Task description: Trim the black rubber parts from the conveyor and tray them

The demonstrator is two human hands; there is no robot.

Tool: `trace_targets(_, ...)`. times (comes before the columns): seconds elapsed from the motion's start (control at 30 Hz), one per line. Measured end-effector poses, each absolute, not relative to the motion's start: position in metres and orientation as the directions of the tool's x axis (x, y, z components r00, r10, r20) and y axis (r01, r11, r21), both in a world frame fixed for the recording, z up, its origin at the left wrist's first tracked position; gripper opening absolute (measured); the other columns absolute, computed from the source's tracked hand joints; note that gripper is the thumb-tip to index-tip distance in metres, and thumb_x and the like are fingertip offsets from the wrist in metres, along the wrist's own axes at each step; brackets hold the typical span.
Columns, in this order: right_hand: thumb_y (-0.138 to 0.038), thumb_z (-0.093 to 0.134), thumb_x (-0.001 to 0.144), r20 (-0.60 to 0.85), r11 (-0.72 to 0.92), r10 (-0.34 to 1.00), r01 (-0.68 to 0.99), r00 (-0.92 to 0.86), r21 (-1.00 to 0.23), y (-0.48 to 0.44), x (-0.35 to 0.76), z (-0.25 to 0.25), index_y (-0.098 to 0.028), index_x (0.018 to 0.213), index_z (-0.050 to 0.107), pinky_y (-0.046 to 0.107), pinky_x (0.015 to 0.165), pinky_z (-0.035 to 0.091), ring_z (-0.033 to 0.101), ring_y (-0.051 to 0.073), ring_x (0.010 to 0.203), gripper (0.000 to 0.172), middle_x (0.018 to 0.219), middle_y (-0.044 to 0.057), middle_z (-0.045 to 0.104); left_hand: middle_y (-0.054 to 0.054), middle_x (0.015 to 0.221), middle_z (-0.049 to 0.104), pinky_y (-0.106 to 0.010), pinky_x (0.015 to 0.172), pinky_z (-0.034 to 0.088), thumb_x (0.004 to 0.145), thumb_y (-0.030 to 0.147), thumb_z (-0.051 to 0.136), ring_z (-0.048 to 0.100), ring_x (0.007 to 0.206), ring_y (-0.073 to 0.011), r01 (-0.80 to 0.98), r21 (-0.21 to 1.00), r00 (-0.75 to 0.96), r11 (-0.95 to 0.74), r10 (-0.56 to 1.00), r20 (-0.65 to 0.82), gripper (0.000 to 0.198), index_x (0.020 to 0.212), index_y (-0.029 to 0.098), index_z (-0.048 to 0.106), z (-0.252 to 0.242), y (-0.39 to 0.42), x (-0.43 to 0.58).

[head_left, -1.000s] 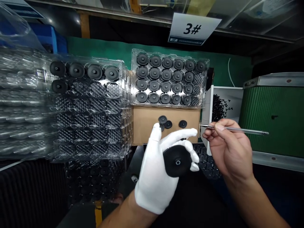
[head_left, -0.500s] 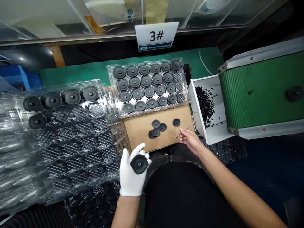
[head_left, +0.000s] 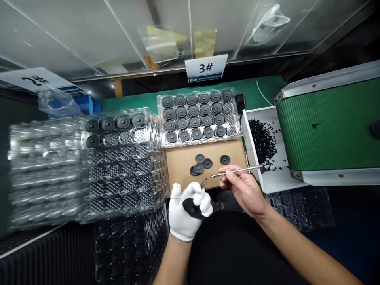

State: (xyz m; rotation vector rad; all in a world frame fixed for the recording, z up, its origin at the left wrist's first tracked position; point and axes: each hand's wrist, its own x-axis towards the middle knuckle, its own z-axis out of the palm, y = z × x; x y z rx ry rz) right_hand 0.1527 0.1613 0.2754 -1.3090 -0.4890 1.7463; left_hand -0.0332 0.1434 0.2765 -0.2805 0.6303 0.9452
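My left hand, in a white glove, has its fingers curled over a black disc lying against the palm. A small, dark, pointed piece sticks out by its fingertips; I cannot make out what it is. My bare right hand pinches a slender metal pick-like tool, its tip pointing left, close to the gloved fingers. Beyond the hands, several loose black discs lie in a small overlapping group on a brown board. Another single disc lies to their right.
A clear tray holding rows of discs stands behind the board. Stacked clear trays rise at left. On the right, a white bin of small black pieces sits beside a green conveyor belt.
My right hand has moved closer to the left, bringing the tool tip near the glove. My left fingers have curled further over the disc. The camera view has shifted.
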Motion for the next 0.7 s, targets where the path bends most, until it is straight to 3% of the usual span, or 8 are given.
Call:
trace_targets(0.2, -0.05, 0.076, 0.09, -0.618, -0.573, 0.78, -0.513, -0.1, -0.64, 0.142, 0.182, 0.268, -0.02, 0.098, 0.075, 0.026, 0.071, 0.048, 0.057, 0.012, 0.073, 0.03, 0.076, -0.002, 0.063, 0.006, 0.058, 0.035, -0.025, 0.047, 0.034, 0.092, 0.058, 0.065, 0.039, 0.05, -0.0107, -0.852, -0.005, 0.435, 0.524, 0.702, -0.564, 0.046, 0.078, 0.015, 0.068, 0.287, 0.117, 0.005)
trace_targets(0.4, -0.047, 0.078, 0.088, -0.644, -0.643, 0.726, -0.568, -0.239, -0.514, 0.123, 0.211, 0.269, -0.019, 0.096, 0.076, 0.023, 0.068, 0.046, 0.056, 0.01, 0.07, 0.029, 0.074, -0.002, 0.062, 0.007, 0.056, 0.032, -0.023, 0.044, 0.036, 0.091, 0.057, 0.066, 0.037, 0.048, -0.0101, -0.828, 0.035, 0.461, 0.56, 0.715, -0.526, 0.045, 0.079, 0.015, 0.07, 0.292, 0.098, 0.038)
trace_targets(0.53, -0.044, 0.078, 0.088, -0.628, -0.687, 0.702, -0.552, -0.335, -0.473, 0.111, 0.225, 0.267, -0.018, 0.097, 0.077, 0.021, 0.064, 0.043, 0.052, 0.008, 0.065, 0.028, 0.071, -0.003, 0.061, 0.005, 0.058, 0.036, -0.024, 0.045, 0.038, 0.092, 0.057, 0.066, 0.041, 0.05, -0.0115, -0.789, 0.081, 0.479, 0.609, 0.692, -0.54, 0.044, 0.08, 0.015, 0.071, 0.291, 0.084, 0.054)
trace_targets(0.7, -0.048, 0.079, 0.086, -0.572, -0.739, 0.672, -0.47, -0.471, -0.482, 0.096, 0.23, 0.259, -0.013, 0.096, 0.079, 0.022, 0.059, 0.038, 0.05, 0.007, 0.058, 0.036, 0.064, -0.002, 0.06, 0.004, 0.063, 0.041, -0.021, 0.05, 0.035, 0.093, 0.05, 0.069, 0.044, 0.055, -0.0106, -0.801, -0.019, 0.472, 0.598, 0.612, -0.635, 0.039, 0.076, 0.015, 0.064, 0.284, 0.063, 0.061)
